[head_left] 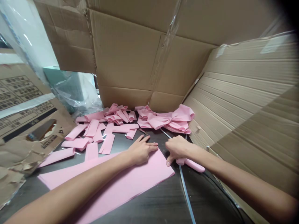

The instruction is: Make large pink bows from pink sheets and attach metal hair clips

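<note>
A large folded pink sheet (130, 183) lies across the dark table. Flat on its far right part rests my left hand (142, 151), fingers stretched out and pressing down. My right hand (177, 148) is at the sheet's right edge, with fingers curled under and the thumb tip down by that edge; what the fingers hold, if anything, is hidden. Partly beneath this hand lies a pink glue gun (193, 165), its front covered. From it a long, pale bluish stick (186, 193) runs toward me. Beyond the hands sits a pile of pink bows (169, 119).
Several small folded pink strips (92, 128) are scattered at the back left. A small metal tool (143, 132) lies beyond my left hand. Cardboard walls (130, 56) enclose the back and right. A torn carton (30, 121) stands left, and a black cord (221, 189) trails at right.
</note>
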